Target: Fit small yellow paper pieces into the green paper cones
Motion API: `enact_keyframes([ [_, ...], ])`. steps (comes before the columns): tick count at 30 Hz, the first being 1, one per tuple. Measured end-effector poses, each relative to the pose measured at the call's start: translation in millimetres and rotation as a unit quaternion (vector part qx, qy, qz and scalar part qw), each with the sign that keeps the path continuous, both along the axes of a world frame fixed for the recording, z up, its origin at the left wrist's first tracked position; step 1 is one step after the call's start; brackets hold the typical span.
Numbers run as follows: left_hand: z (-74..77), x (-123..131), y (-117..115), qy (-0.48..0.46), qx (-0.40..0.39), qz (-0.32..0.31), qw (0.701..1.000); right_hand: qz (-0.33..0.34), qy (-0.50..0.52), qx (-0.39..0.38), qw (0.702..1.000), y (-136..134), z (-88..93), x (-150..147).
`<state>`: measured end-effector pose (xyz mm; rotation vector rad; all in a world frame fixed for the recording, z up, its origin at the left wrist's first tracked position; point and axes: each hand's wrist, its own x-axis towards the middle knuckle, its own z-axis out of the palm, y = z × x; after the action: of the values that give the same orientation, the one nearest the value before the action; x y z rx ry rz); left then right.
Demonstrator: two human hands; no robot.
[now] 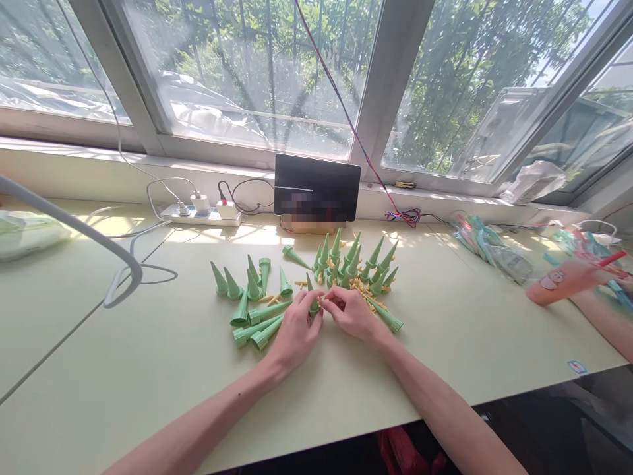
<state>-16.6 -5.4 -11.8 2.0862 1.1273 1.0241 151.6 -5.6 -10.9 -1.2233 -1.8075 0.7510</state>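
Observation:
My left hand (298, 328) is closed around a green plastic cone spike (314, 305), its tip pointing up. Fingertips of my right hand (355, 315) pinch a small yellow plastic piece (321, 299) right at the side of that spike; whether it sits in the spike is hidden. Left of my hands are several green cones (241, 310), some standing and some lying down. Beyond my right hand stands a cluster of upright cones (353, 261), with a pile of small yellow pieces (363, 288) among them. One lying cone (388, 318) is beside my right wrist.
A dark tablet (317, 188) leans at the back by the windows. A power strip (198, 214) with plugs and cables is left of it. A grey curved bar (84, 214) crosses the left side. At right are a pink drink cup (552, 282), plastic bags (477, 241) and another person's arm (606, 323).

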Motion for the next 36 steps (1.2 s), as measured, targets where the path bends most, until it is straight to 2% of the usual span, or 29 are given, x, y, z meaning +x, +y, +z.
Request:
enact_keyframes([
  [8, 2.5, 0.4, -1.1, 0.002, -0.005, 0.000, 1.000, -0.016, -0.018, 0.015, 1.000, 1.4, 1.0, -0.2],
  [17, 0.9, 0.1, 0.9, 0.000, -0.011, 0.014, 1.000, 0.003, 0.003, -0.015, 1.000, -0.1, 0.2, 2.1],
  [24, 1.1, -0.9, -0.4, 0.020, -0.009, 0.010, 1.000, 0.006, 0.004, 0.000, 1.000, 2.1, -3.5, 2.6],
  [36, 1.3, 0.2, 0.4, 0.006, -0.018, 0.018, 1.000, 0.015, 0.017, -0.017, 1.000, 0.3, 1.7, 2.7],
])
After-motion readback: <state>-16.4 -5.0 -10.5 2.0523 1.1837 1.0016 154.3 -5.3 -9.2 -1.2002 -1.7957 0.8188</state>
